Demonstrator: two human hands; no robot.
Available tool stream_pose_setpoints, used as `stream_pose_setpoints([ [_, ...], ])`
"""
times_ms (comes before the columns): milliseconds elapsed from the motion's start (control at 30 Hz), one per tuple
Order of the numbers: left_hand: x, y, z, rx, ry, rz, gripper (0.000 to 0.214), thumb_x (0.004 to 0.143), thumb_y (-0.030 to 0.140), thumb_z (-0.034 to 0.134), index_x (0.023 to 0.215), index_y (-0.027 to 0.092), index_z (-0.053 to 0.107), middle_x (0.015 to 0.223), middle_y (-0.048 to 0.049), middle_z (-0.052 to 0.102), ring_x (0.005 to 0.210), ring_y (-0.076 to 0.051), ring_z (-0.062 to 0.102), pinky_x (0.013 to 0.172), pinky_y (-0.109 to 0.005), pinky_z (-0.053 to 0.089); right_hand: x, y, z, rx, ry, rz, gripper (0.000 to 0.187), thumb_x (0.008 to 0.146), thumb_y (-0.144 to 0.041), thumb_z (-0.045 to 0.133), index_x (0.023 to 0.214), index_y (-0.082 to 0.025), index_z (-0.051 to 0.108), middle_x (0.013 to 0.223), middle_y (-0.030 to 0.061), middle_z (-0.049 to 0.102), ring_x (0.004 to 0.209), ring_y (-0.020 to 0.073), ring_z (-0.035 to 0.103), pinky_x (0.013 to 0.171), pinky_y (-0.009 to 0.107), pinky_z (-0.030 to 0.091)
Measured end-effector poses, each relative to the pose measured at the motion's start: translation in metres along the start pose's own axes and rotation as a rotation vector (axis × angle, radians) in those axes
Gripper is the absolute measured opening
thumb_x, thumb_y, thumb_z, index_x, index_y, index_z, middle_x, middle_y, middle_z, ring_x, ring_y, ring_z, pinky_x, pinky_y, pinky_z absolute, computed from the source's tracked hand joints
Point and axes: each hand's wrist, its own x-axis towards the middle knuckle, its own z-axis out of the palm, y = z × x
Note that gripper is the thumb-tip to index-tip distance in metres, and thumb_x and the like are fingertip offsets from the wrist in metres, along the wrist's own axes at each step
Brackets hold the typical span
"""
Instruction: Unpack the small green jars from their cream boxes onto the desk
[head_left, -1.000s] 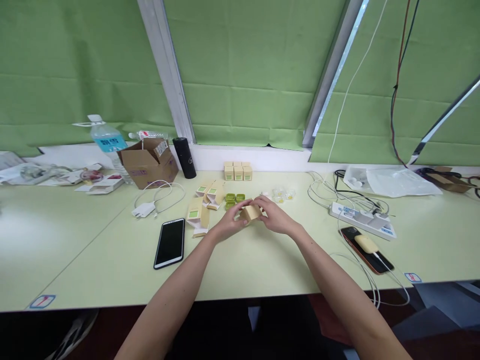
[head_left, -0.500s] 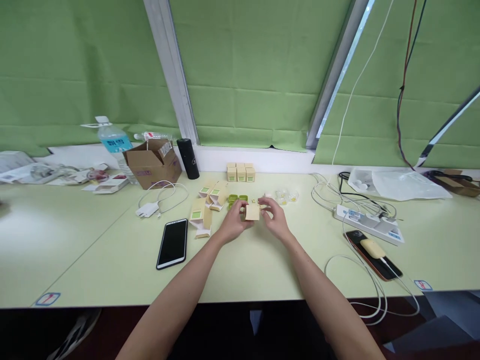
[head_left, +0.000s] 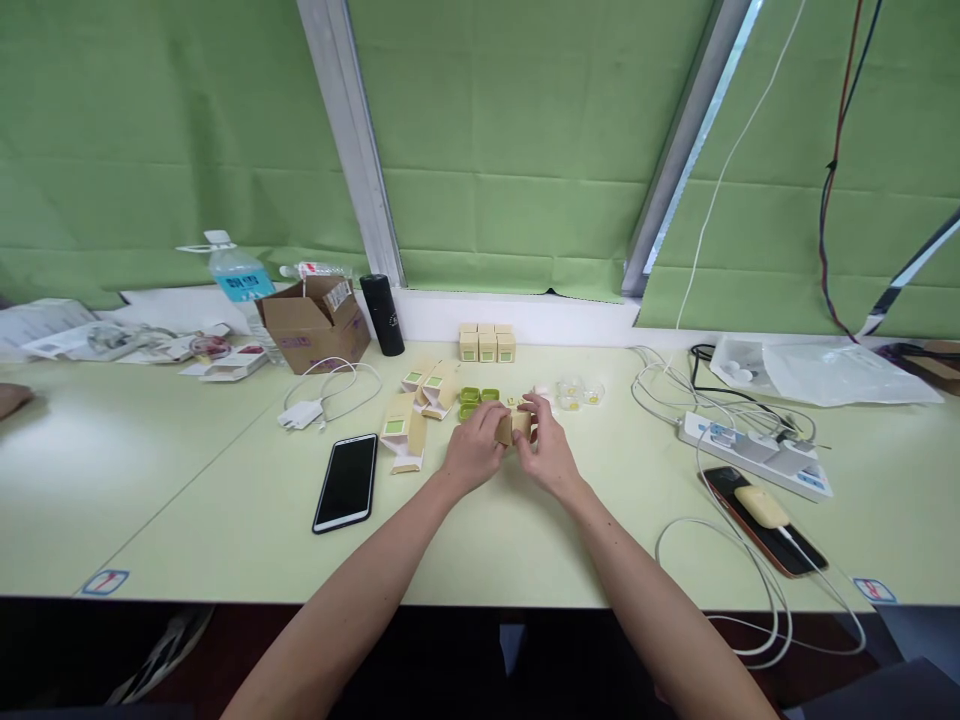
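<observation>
Between my hands is a small tan cardboard box (head_left: 520, 426), turned so that an edge and two faces point toward me. My left hand (head_left: 475, 446) grips its left side and my right hand (head_left: 547, 448) its right side, fingers closed round it. Just beyond my left hand sit several small green tubs (head_left: 480, 396). Several small clear containers (head_left: 579, 392) with yellow spots stand to the right of my right hand. Unfolded tan cartons (head_left: 405, 430) with green labels lie to the left. Finished-looking closed boxes (head_left: 487, 343) stand in a row by the wall.
A phone (head_left: 346, 484) lies left of my arms, with a white charger (head_left: 301, 414) behind it. A brown carton (head_left: 319, 325), a black bottle (head_left: 382, 315) and a water bottle (head_left: 241, 280) stand at back left. Right are a power strip (head_left: 754, 455), loose cables and another phone (head_left: 799, 545).
The small box has been turned in my hands, from one flat face toward me to an edge with two faces. The camera view has shifted slightly.
</observation>
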Motion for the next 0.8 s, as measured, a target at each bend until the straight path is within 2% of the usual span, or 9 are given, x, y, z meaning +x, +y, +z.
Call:
stream_pose_setpoints([
  [100, -0.001, -0.002, 0.003, 0.03, 0.014, 0.028, 0.054, 0.078, 0.005, 0.055, 0.13, 0.021, 0.055, 0.132, -0.0163, 0.064, 0.123, -0.032, 0.064, 0.076, -0.038, 0.059, 0.0, -0.002, -0.001, 0.014, -0.006, 0.023, 0.059, 0.087, -0.024, 0.058, 0.143, -0.024, 0.037, 0.134, 0.0171, 0.061, 0.105, 0.0296, 0.066, 0.09, 0.052, 0.057],
  [300, -0.002, -0.005, 0.006, -0.026, 0.06, 0.033, 0.06, 0.081, 0.004, 0.053, 0.139, 0.021, 0.052, 0.137, -0.0158, 0.064, 0.131, -0.031, 0.061, 0.093, -0.044, 0.059, -0.001, -0.005, -0.001, 0.05, 0.022, 0.041, 0.06, 0.089, -0.026, 0.058, 0.143, -0.022, 0.036, 0.129, 0.0172, 0.056, 0.106, 0.0292, 0.063, 0.094, 0.053, 0.058],
  [500, -0.002, -0.001, 0.004, -0.084, 0.073, 0.019, 0.047, 0.089, 0.013, 0.055, 0.136, 0.02, 0.056, 0.136, -0.0159, 0.065, 0.132, -0.031, 0.06, 0.1, -0.045, 0.056, -0.002, -0.006, -0.001, 0.087, 0.009, 0.055, 0.06, 0.09, -0.029, 0.059, 0.145, -0.022, 0.036, 0.131, 0.0176, 0.056, 0.108, 0.0295, 0.063, 0.097, 0.054, 0.056],
  [567, 0.0, 0.002, 0.003, -0.163, 0.082, -0.057, 0.043, 0.09, 0.024, 0.064, 0.132, 0.02, 0.058, 0.134, -0.0155, 0.066, 0.13, -0.032, 0.061, 0.1, -0.046, 0.056, -0.002, -0.004, -0.001, 0.158, 0.018, 0.087, 0.059, 0.092, -0.033, 0.059, 0.146, -0.023, 0.036, 0.134, 0.0178, 0.056, 0.106, 0.0282, 0.064, 0.094, 0.053, 0.058],
  [667, 0.007, 0.005, 0.001, -0.417, 0.118, -0.279, 0.052, 0.085, 0.045, 0.077, 0.128, 0.022, 0.06, 0.131, -0.0138, 0.068, 0.123, -0.032, 0.064, 0.093, -0.043, 0.059, 0.001, 0.001, -0.002, 0.332, -0.01, 0.119, 0.06, 0.094, -0.043, 0.058, 0.147, -0.027, 0.036, 0.142, 0.017, 0.053, 0.11, 0.0267, 0.063, 0.086, 0.045, 0.06],
  [733, 0.012, 0.006, 0.001, -0.675, 0.145, -0.435, 0.059, 0.082, 0.058, 0.077, 0.125, 0.021, 0.061, 0.123, -0.0133, 0.07, 0.113, -0.03, 0.069, 0.083, -0.038, 0.061, 0.004, 0.005, -0.002, 0.442, -0.052, 0.115, 0.062, 0.092, -0.05, 0.06, 0.146, -0.029, 0.039, 0.143, 0.015, 0.053, 0.104, 0.0247, 0.064, 0.079, 0.04, 0.061],
  [800, 0.016, 0.006, 0.002, -0.937, 0.125, -0.555, 0.063, 0.082, 0.067, 0.072, 0.12, 0.019, 0.061, 0.11, -0.0119, 0.073, 0.094, -0.026, 0.073, 0.069, -0.035, 0.061, 0.005, 0.009, -0.002, 0.542, -0.076, 0.113, 0.065, 0.089, -0.054, 0.063, 0.145, -0.03, 0.042, 0.137, 0.0132, 0.055, 0.092, 0.0218, 0.063, 0.073, 0.038, 0.06],
])
